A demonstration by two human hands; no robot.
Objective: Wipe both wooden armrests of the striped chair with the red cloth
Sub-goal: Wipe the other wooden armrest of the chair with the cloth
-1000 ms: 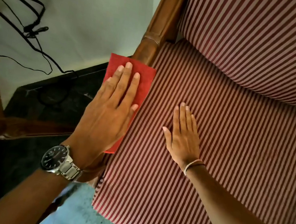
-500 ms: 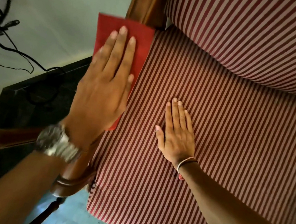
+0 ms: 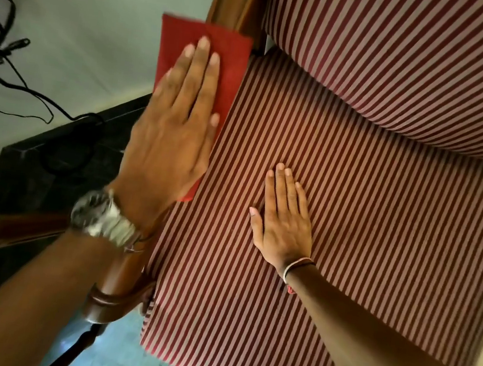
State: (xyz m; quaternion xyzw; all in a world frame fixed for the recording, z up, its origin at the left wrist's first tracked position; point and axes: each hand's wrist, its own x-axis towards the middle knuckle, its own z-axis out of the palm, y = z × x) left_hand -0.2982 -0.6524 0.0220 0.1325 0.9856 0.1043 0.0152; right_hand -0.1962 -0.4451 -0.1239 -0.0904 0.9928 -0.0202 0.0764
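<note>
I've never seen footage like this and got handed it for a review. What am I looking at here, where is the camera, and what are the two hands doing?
There is no machine here: a person wears a wide-angle camera on the head, looking down at their own arms, so the edges bend. The left hand, with a wristwatch, lies flat with the fingers spread on a red cloth, pressing it onto the chair's wooden armrest, whose rounded front end shows below the wrist. The right hand rests open, palm down, on the striped seat cushion and holds nothing. Behind it rises the striped back cushion. To the left are a pale wall with dark cables.
</note>
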